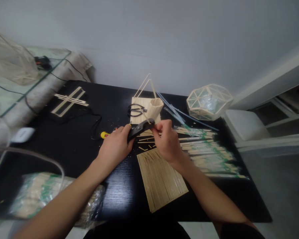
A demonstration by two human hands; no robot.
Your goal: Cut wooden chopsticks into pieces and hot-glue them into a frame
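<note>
My left hand (116, 142) is closed around dark-jawed pliers (141, 128), which point to the right. My right hand (167, 141) pinches a thin wooden stick (146, 117) at the jaws; its lower end is hidden by the fingers. Just behind the jaws stands a stick-built piece with a flat base (137, 118), a round cup (156, 105) and a triangular frame (146, 84). Black-handled scissors (136, 110) lie on that base. Below my right hand is a flat panel of sticks (161, 181) with short cut pieces (149, 156) on it.
Wrapped chopsticks (214, 157) spread over the right of the black table (82, 146). Clear strips (175, 114) and a faceted stick frame (209, 101) sit behind. Crossed sticks (69, 101), a yellow-ended tool (104, 134), a cable (97, 121) and a bagged bundle (40, 192) are leftward.
</note>
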